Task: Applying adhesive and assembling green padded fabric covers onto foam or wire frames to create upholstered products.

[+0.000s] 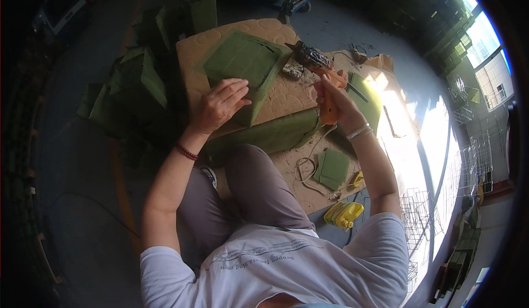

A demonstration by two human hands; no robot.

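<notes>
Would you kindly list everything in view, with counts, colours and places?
gun-shaped tool: one, orange with blackened front, right of centre
patterned surface: one, tan, upper middle
angular piece: one, green, on that surface
long piece: one, green, just above the knees
box-shaped pieces: several, green, left
small flat pieces: several, green, right of the knees
container: one, yellow, lower right
wire frames: many, greyish, far right
trousers: one pair, greyish purple, lower middle
shirt: one, white, bottom
left grip: one, bare, by the angular piece
right grip: one, bare, around the tool
</notes>
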